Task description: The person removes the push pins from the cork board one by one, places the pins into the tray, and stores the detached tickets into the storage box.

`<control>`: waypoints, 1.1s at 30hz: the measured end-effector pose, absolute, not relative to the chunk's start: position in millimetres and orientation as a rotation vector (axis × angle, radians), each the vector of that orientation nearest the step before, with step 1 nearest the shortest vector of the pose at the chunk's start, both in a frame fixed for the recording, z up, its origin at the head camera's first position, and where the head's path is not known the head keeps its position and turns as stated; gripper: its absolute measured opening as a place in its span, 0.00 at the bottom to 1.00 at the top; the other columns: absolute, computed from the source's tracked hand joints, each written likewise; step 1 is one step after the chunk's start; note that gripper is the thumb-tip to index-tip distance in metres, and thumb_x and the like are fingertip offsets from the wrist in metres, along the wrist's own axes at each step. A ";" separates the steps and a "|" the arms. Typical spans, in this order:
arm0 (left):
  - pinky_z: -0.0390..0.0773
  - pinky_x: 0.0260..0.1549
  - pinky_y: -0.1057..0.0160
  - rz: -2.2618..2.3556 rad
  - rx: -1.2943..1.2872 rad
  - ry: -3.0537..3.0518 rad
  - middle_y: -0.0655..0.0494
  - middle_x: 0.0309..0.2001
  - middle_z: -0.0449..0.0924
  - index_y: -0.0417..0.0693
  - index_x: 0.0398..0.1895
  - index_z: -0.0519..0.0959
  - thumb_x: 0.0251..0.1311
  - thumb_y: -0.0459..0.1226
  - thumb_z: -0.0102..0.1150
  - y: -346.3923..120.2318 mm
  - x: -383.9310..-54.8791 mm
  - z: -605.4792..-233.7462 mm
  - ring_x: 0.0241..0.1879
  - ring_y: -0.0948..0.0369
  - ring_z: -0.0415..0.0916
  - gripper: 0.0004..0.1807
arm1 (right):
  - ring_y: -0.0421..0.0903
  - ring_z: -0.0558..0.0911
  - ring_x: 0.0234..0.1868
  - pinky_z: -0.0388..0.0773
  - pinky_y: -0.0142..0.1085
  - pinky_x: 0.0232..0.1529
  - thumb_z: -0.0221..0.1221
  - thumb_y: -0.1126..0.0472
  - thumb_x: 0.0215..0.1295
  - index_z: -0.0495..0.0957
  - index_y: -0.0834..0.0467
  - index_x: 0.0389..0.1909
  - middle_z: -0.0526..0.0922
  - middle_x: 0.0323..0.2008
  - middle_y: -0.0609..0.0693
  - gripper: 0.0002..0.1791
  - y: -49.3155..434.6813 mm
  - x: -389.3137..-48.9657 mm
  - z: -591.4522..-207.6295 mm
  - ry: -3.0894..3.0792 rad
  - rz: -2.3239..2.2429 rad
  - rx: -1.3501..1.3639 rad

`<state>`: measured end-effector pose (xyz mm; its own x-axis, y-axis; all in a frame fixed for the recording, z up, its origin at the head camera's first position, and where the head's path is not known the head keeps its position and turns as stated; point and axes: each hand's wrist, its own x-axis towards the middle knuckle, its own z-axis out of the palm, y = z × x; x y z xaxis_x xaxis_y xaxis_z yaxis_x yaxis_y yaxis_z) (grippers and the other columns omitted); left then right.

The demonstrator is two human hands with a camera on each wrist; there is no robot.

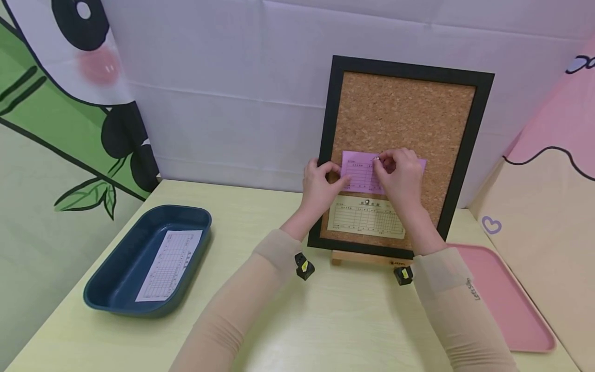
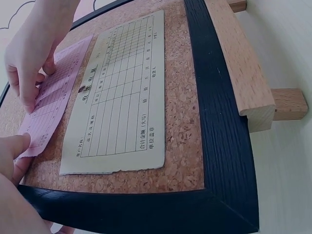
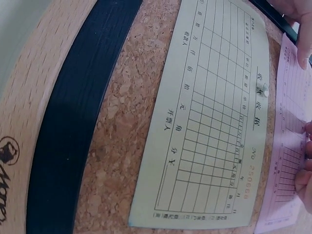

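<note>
A framed cork board (image 1: 404,113) leans upright on a wooden stand. Across its lower half lies a pink receipt slip (image 1: 359,173), just above a yellow receipt slip (image 1: 367,219) held by a clear push pin (image 3: 263,90) near its top edge. My left hand (image 1: 321,188) pinches the pink slip's left edge, its thumb on the paper in the left wrist view. At the pink slip's upper middle, my right hand (image 1: 403,178) pinches a small shiny push pin (image 1: 376,158) against the paper; its fingers hide part of the pin and the slip's right half.
On the left of the table stands a dark blue tray (image 1: 116,243) with a white printed slip (image 1: 169,266) inside. A pink tray (image 1: 506,305) lies at the right, partly behind the right sleeve. The wooden stand's ledge (image 1: 362,257) juts out below the frame.
</note>
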<state>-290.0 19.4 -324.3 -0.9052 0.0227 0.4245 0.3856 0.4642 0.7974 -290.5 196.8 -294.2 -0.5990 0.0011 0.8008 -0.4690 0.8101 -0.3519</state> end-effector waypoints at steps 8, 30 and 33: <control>0.63 0.63 0.50 -1.456 -0.369 -2.298 0.42 0.64 0.60 0.49 0.32 0.79 0.57 0.47 0.64 19.8 -294.0 -326.7 0.66 0.47 0.59 0.11 | 0.52 0.72 0.32 0.64 0.38 0.35 0.63 0.61 0.60 0.81 0.66 0.31 0.79 0.27 0.58 0.10 197.2 -293.7 -296.1 -2.094 0.648 0.346; 0.60 0.65 0.51 -1.556 -0.341 -2.274 0.42 0.65 0.59 0.48 0.29 0.78 0.57 0.44 0.64 20.3 -288.2 -324.6 0.69 0.46 0.55 0.10 | 0.52 0.73 0.30 0.66 0.38 0.32 0.62 0.64 0.57 0.80 0.67 0.30 0.79 0.25 0.58 0.08 198.8 -299.1 -303.2 -2.014 0.602 0.370; 0.60 0.65 0.51 -1.557 -0.347 -2.276 0.42 0.65 0.59 0.48 0.29 0.78 0.58 0.44 0.64 20.4 -287.5 -323.7 0.68 0.46 0.55 0.10 | 0.52 0.73 0.30 0.66 0.38 0.32 0.62 0.64 0.57 0.80 0.68 0.30 0.79 0.25 0.58 0.08 198.7 -299.7 -303.7 -2.005 0.604 0.365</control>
<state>-287.5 20.4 -323.7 -0.9049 -0.0006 0.4257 0.3966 0.3621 0.8435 -299.7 198.7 -303.7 -0.4818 -0.0057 0.8762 -0.4885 0.8320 -0.2632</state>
